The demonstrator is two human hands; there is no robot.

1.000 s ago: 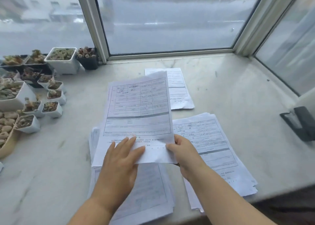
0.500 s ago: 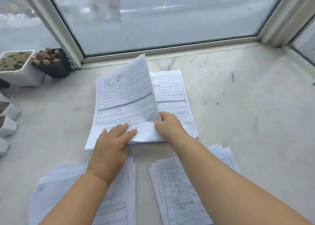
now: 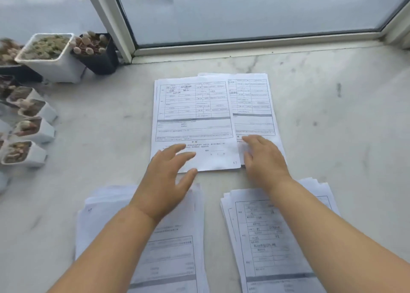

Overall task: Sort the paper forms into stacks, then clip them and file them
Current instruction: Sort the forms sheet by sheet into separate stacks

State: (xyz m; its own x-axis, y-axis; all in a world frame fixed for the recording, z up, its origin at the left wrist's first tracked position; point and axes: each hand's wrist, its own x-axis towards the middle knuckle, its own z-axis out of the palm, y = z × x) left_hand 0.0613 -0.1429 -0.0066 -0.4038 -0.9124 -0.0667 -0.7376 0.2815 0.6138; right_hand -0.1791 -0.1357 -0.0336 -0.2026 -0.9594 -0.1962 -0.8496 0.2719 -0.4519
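Left hand (image 3: 165, 183) lies open beside form (image 3: 193, 124) numbered 47

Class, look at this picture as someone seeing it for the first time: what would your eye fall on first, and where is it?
First, the two bare hands, left hand and right hand, fingers spread over a printed form lying on the marble sill below the window. Next, two paper stacks nearer the camera: left stack and right stack. At far left stand small pots of succulents.

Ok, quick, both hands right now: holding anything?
Left hand: open, fingers spread over the top form, gripping nothing.
Right hand: open, flat on the far stack.
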